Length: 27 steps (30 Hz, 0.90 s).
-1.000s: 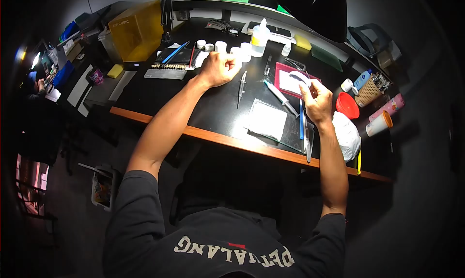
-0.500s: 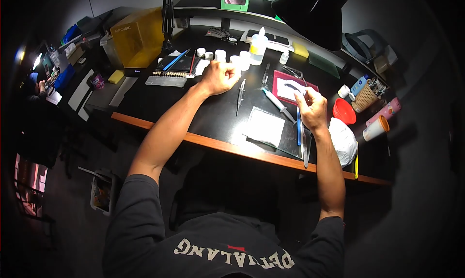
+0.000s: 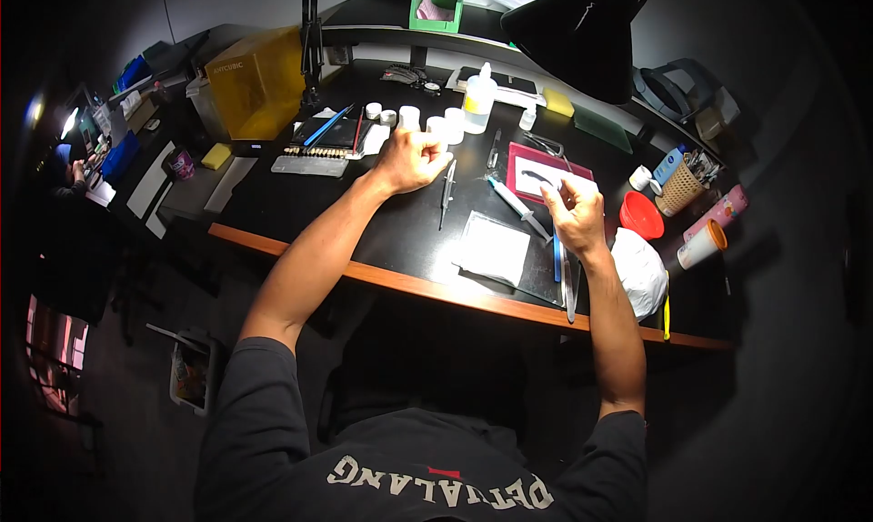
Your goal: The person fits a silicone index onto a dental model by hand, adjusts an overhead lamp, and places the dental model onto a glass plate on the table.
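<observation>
Your left hand (image 3: 411,158) rests on the black desk (image 3: 300,195), fingers curled into a loose fist; whether it grips something small, you cannot tell. Just beside it on the right lie the tweezers (image 3: 446,187), untouched, their long axis running away from you toward the white jars (image 3: 435,122), which stand just behind your knuckles. Your right hand (image 3: 573,215) is raised over the right side of the desk, fingers pinched together around something too small to identify. It hovers near the pink tray (image 3: 546,172) and above the blue tool (image 3: 556,254), which lies lengthwise toward the desk edge. The syringe (image 3: 514,204) lies diagonally between your hands.
</observation>
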{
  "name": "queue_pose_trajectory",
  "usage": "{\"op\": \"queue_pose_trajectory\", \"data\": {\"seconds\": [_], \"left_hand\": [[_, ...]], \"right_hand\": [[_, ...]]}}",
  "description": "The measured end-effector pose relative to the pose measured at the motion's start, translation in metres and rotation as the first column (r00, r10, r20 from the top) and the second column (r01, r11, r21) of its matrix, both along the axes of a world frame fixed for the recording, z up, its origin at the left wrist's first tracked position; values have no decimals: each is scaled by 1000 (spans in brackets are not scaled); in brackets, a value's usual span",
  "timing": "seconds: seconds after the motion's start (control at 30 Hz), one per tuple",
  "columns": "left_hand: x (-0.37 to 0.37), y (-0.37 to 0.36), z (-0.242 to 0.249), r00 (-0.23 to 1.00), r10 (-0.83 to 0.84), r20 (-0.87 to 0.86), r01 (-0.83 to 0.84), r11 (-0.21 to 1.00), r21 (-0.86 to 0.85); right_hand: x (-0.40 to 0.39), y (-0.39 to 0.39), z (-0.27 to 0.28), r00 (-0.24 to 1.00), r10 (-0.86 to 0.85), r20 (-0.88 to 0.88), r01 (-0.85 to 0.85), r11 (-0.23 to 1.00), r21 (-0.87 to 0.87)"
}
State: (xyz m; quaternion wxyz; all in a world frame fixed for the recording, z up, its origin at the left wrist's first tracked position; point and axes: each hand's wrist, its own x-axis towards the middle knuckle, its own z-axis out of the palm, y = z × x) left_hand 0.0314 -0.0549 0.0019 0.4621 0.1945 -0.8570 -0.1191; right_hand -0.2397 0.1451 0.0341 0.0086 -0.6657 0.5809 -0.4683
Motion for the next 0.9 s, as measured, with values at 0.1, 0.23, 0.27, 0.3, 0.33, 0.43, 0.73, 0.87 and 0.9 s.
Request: {"op": "queue_pose_trajectory", "data": {"seconds": [0.1, 0.23, 0.27, 0.3, 0.33, 0.43, 0.73, 0.87, 0.9], "left_hand": [[-5, 10, 4, 1000, -31, -2, 30, 998, -51], [-12, 31, 12, 995, -97, 27, 98, 994, -46], [-15, 34, 13, 993, -118, 30, 120, 991, -65], [-17, 37, 14, 990, -139, 32, 141, 986, -83], [-16, 41, 16, 988, -126, 94, 137, 983, -121], [-19, 52, 19, 971, -210, 116, 222, 970, -100], [-28, 65, 24, 946, -291, 144, 315, 931, -185], [-29, 63, 25, 946, -290, 143, 315, 925, -214], [-27, 64, 25, 947, -285, 148, 313, 924, -220]], "right_hand": [[4, 0, -2, 996, 70, 58, -69, 998, -8], [2, -4, -12, 987, 150, 61, -152, 988, 33], [3, -3, -14, 985, 159, 65, -162, 986, 31], [5, -4, -16, 983, 169, 68, -172, 985, 30], [7, -4, -17, 981, 179, 70, -182, 983, 28], [15, -1, -11, 970, 236, 65, -237, 971, 14], [11, -6, -21, 960, 276, 48, -277, 961, 21], [10, -3, -13, 959, 282, -17, -281, 957, 72], [9, -4, -14, 961, 276, -6, -275, 959, 66]]}}
